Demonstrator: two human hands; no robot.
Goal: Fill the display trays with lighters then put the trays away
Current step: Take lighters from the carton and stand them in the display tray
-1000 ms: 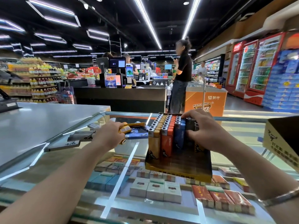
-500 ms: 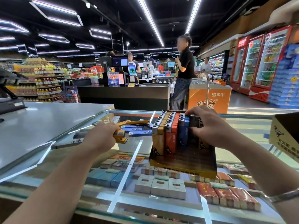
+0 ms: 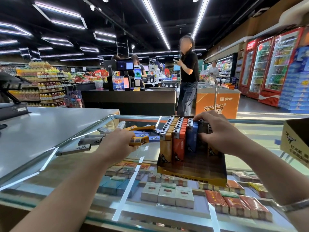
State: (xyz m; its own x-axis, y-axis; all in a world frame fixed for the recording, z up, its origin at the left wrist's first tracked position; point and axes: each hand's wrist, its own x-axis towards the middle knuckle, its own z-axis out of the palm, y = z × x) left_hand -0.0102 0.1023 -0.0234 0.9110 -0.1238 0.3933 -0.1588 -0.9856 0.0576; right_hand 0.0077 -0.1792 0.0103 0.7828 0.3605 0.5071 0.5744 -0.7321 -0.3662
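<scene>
A yellow cardboard display tray [image 3: 192,174] stands on the glass counter, holding upright rows of yellow, orange and blue lighters [image 3: 177,136]. My right hand [image 3: 217,133] curls over dark lighters at the tray's right side and grips them. My left hand [image 3: 117,146] holds a few yellow lighters [image 3: 138,140] just left of the tray. Loose lighters [image 3: 93,141], grey, blue and yellow, lie scattered on the glass beyond my left hand.
A second yellow tray box [image 3: 294,143] sits at the right edge. Cigarette packs [image 3: 167,195] lie under the glass. A grey counter [image 3: 50,128] adjoins on the left. A person in black [image 3: 189,72] stands beyond, beside an orange freezer [image 3: 217,101].
My left hand has lifted a little with the yellow lighters and drawn closer to the tray. My right hand stays on the dark lighters in the tray.
</scene>
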